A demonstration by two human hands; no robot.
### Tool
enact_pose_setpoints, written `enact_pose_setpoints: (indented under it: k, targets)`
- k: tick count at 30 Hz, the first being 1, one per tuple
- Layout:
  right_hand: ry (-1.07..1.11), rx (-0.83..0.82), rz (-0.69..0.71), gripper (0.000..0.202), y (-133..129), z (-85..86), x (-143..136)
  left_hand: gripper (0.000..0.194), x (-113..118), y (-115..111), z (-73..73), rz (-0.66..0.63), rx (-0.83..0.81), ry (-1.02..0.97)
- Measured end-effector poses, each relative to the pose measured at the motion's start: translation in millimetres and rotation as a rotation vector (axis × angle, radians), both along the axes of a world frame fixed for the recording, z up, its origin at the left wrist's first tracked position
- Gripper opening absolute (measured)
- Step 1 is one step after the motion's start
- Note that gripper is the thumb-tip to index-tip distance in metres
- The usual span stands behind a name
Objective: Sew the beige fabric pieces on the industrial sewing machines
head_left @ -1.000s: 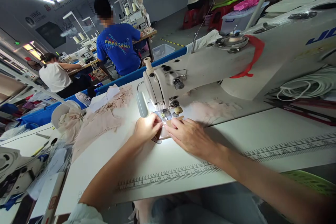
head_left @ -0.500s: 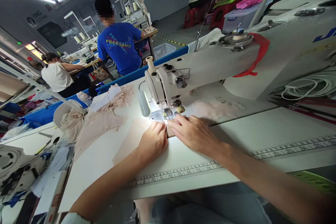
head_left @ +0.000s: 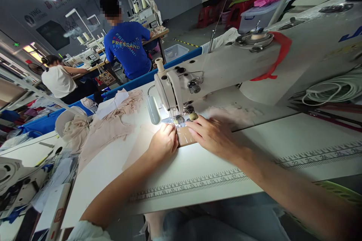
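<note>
A flat brown piece (head_left: 186, 137) lies on the white table (head_left: 195, 162), right in front of the needle end of the sewing machine (head_left: 217, 69). Bright light shines there. The left hand (head_left: 163, 141) is at its left edge, with the fingers bent in close together. I cannot tell if they pinch anything. Thin pale pink cloth (head_left: 137, 147) lies flat just beside that hand. The right hand (head_left: 213, 135) is on the other side, with its fingertips by the brown piece and its fingers a bit bent. I cannot tell if it grips anything either. A small yellowish knob (head_left: 193, 116) is right by its fingers. A small gray lamp (head_left: 153, 111) hangs beside the needle end. A red strip (head_left: 278, 54) is on the machine's arm. Ruler marks (head_left: 195, 184) run along the front of the table. More pink cloth (head_left: 109, 135) lies to the left, with white paper (head_left: 114, 104) on it. Farther off, a person in a blue shirt (head_left: 128, 51) and a person in a white top (head_left: 58, 82) sit at other tables
</note>
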State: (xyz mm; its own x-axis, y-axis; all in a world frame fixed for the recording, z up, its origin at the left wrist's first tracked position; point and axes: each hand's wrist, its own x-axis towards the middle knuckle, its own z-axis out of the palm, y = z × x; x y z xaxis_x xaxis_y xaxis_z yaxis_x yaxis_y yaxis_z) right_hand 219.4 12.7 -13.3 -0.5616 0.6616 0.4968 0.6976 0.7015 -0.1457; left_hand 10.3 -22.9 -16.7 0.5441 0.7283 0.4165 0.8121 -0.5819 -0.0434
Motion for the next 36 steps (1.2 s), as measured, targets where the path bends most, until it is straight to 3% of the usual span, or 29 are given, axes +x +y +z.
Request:
enact_pose_setpoints:
  k: [3,9,18,24,30,33,36]
  targets:
    - [0.087,-0.131,-0.020,0.033,3.5,2.2,-3.7,0.028,0.7,-0.2,1.0,0.011,-0.049,0.002]
    - [0.137,-0.311,-0.196,0.034,25.0,14.5,-12.2,0.027,0.8,1.1,3.5,-0.006,-0.035,0.022]
    - [0.183,-0.279,-0.182,0.037,16.5,8.5,-10.2,0.024,-0.8,4.4,2.4,-0.024,-0.038,-0.008]
    - [0.158,-0.267,-0.242,0.038,26.4,2.9,-13.3,0.027,-0.6,8.4,0.7,0.014,-0.048,-0.027]
    - [0.186,-0.278,-0.225,0.039,24.1,7.5,-5.8,0.025,-1.0,9.5,5.9,0.023,-0.056,-0.019]
    - [0.213,-0.340,-0.152,0.034,15.4,10.8,-5.8,0.021,-2.6,10.4,14.3,0.140,-0.061,-0.023]
    - [0.188,-0.411,-0.024,0.021,1.4,13.9,-11.8,0.011,-8.3,9.5,23.8,0.383,-0.124,-0.002]
